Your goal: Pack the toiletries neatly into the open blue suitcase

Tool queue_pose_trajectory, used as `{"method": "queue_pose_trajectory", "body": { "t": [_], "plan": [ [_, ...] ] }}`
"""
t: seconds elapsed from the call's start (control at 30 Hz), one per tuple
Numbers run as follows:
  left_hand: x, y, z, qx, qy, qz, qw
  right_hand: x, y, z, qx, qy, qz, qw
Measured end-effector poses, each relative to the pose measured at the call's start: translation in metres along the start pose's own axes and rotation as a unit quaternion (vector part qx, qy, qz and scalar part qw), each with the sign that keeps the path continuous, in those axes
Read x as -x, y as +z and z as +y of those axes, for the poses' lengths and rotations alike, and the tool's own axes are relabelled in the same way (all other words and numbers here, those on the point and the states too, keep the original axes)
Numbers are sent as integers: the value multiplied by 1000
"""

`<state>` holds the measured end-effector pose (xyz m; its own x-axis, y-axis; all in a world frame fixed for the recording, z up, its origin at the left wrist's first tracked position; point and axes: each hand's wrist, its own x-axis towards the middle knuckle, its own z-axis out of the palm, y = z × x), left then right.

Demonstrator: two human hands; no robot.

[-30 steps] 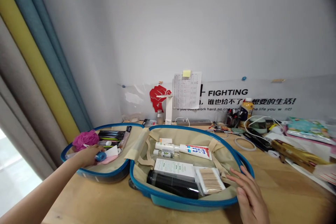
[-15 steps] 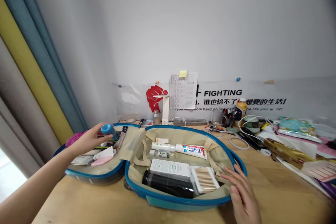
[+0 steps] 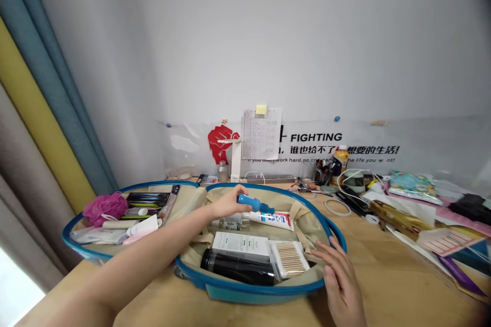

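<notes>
My left hand [image 3: 229,202] is closed around a small blue bottle [image 3: 251,202], held tilted above the right half of an open suitcase [image 3: 264,290] with a blue rim. Right under it lies a toothpaste tube [image 3: 278,220], partly covered by the bottle. Fingers apart, my right hand [image 3: 341,278] rests at the suitcase's right rim and holds nothing. Near that hand is a pack of cotton swabs [image 3: 290,259]. A white box [image 3: 241,246], a black cylinder [image 3: 238,267] and a small clear bottle [image 3: 235,224] lie in the same half.
The suitcase's left half holds a pink bath puff [image 3: 105,208], a white tube [image 3: 143,226] and other toiletries. Along the wall stand a white lamp [image 3: 236,161] and a power strip [image 3: 274,179]. Tape [image 3: 337,208], a gold package [image 3: 399,217] and papers crowd the table's right side.
My left hand has carried the blue bottle rightward from over the suitcase's left half to over the right half. The right hand stays at the rim. The view has shifted slightly.
</notes>
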<state>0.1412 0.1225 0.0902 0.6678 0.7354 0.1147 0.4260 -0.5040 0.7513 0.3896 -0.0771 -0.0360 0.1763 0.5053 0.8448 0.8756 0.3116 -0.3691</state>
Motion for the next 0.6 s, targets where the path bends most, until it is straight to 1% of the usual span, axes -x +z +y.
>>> {"method": "queue_pose_trajectory", "body": {
  "t": [0.07,0.13,0.23,0.37,0.6],
  "plan": [
    [-16,25,-6,-16,-5,-30,999,1,1,1,-7,7,4,1000],
    [-27,46,-11,-38,-6,-53,998,2,1,2,-12,13,7,1000],
    [-35,67,-18,-73,1,-72,995,2,1,2,-12,15,3,1000],
    [-38,79,-28,-110,21,-85,990,1,1,1,-12,4,8,1000],
    [-41,90,-41,-143,60,-102,983,3,0,1,-11,11,-2,1000]
  ]
}}
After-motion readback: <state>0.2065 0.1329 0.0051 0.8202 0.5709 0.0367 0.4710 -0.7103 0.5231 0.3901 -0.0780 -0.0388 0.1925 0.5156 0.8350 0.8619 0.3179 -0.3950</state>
